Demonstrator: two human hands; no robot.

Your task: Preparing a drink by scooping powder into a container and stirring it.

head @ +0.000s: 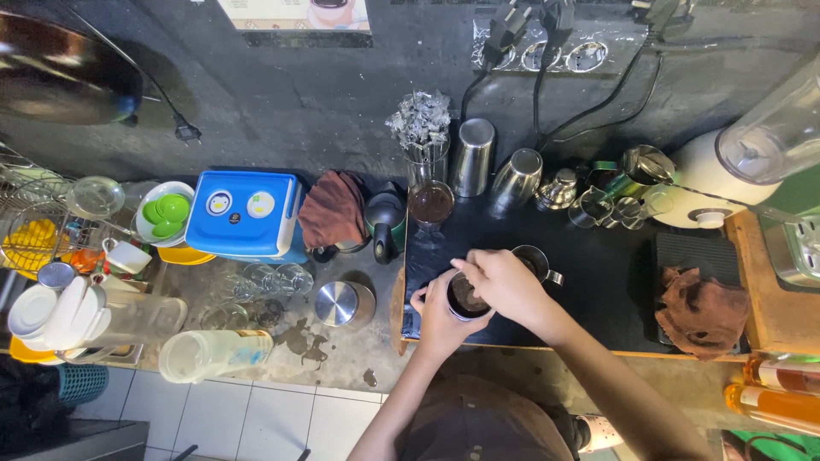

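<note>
1. Left hand [437, 318]: closed around the side of a small dark cup [466, 298], fingers wrapped from the near-left. The cup stands upright on the black counter mat [598, 290], mouth up, dark contents visible inside.
2. Right hand [504, 286]: lies over the cup's rim from the right, fingertips bunched and pointing down into the mouth. Whether they pinch anything cannot be told; the fingers hide it.
3. Governing relation: the cup sits directly under the right fingertips and inside the left grip. Its long axis is vertical. Both hands touch it; the left carries it, the right works from above.
4. Just beyond the grip, touching or nearly touching the right hand: a small steel pitcher [536, 259], handle turned right.
5. Left of the grip, off the mat: a round steel lid [336, 304] and clear glasses [273, 278].
6. Farther beyond: a glass of dark powder [431, 203], two steel shaker tins [494, 166], a brown cloth [335, 207], a blue box [246, 213].
7. Well right of the grip: a second brown cloth [702, 312].
</note>
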